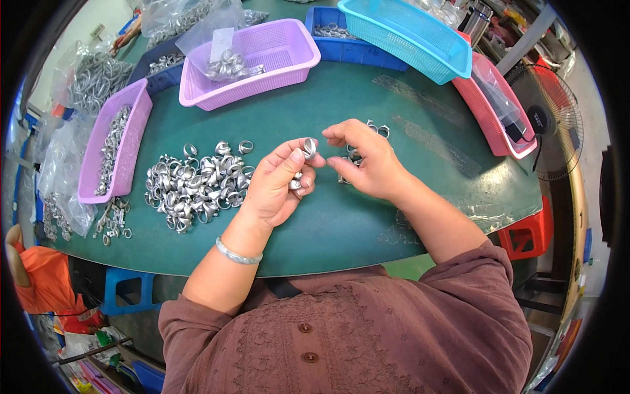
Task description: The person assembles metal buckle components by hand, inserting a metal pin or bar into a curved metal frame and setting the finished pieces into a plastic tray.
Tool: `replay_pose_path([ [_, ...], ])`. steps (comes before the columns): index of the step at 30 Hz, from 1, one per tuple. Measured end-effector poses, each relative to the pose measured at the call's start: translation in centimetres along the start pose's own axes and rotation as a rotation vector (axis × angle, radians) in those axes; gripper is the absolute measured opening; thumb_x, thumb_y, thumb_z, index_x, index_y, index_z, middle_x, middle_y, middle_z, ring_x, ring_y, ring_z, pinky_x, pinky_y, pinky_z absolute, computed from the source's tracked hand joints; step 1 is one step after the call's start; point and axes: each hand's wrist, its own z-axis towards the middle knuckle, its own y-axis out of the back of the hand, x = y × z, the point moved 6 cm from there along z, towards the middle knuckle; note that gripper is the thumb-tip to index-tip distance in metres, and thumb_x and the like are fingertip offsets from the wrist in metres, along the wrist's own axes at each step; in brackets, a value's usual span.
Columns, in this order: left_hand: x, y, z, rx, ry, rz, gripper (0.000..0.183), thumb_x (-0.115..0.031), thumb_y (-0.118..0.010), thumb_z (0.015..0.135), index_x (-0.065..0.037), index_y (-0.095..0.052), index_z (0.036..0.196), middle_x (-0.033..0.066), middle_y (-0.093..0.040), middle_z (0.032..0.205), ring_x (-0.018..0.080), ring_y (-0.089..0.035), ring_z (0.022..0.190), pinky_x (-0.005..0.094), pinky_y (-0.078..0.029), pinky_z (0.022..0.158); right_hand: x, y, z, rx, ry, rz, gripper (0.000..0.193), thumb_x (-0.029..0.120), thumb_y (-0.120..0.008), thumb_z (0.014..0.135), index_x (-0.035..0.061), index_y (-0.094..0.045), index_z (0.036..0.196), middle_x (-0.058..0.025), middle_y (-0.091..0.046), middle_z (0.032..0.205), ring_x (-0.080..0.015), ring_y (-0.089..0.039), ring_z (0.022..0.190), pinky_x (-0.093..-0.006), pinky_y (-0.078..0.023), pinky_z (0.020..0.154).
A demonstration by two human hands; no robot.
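Over the green table (315,243), my left hand (270,187) pinches a silver-coloured ring (309,150) between thumb and fingertips. Another metal piece (295,182) shows against its lower curled fingers. Just to the right, my right hand (371,164) has its thumb and index finger apart, close to the ring, with nothing visible between them. Left of my left hand lies a heap of similar silver-coloured rings (197,184). Beyond and partly behind my right hand are several more rings (380,129), mostly hidden by it.
A purple basket (289,75) with a bagged lot stands at the back; another purple basket (140,125) of metal pieces is at left. Blue trays (374,56), a turquoise basket (407,43), a pink basket (489,125) and a fan (564,125) line the far and right edges.
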Motion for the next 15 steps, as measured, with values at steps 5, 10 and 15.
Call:
replay_pose_path([
  [5, 0.2, 0.0, 0.1, 0.041, 0.033, -0.079, 0.031, -0.023, -0.050, 0.089, -0.002, -0.047, 0.112, 0.0063, -0.056, 0.089, 0.0061, -0.043, 0.060, 0.0180, -0.035, 0.051, -0.7, 0.0, -0.3, 0.192, 0.008, -0.431, 0.028, 0.019, -0.067, 0.067, 0.0041, -0.058, 0.090, -0.0100, -0.053, 0.094, -0.0270, -0.048, 0.094, -0.0400, -0.035, 0.084],
  [10, 0.1, 0.8, 0.2, -0.006, 0.046, -0.172, 0.028, -0.017, -0.050, 0.087, -0.001, -0.048, 0.110, 0.0097, -0.058, 0.090, 0.0076, -0.045, 0.060, 0.0183, -0.037, 0.049, -1.6, -1.2, -0.3, 0.381, -0.047, -0.611, 0.031, 0.025, -0.067, 0.067, 0.0055, -0.059, 0.089, -0.0093, -0.053, 0.095, -0.0282, -0.046, 0.096, -0.0424, -0.034, 0.085],
  [15, 0.6, 0.7, 0.9, 0.010, 0.091, -0.238, 0.028, -0.030, -0.045, 0.089, -0.006, -0.056, 0.100, 0.0085, -0.059, 0.093, 0.0155, -0.056, 0.071, 0.0246, -0.047, 0.057, 0.1, -0.5, 0.0, 0.358, -0.037, -0.615, 0.031, 0.020, -0.069, 0.062, 0.0050, -0.058, 0.087, -0.0099, -0.053, 0.094, -0.0291, -0.047, 0.096, -0.0418, -0.034, 0.084],
])
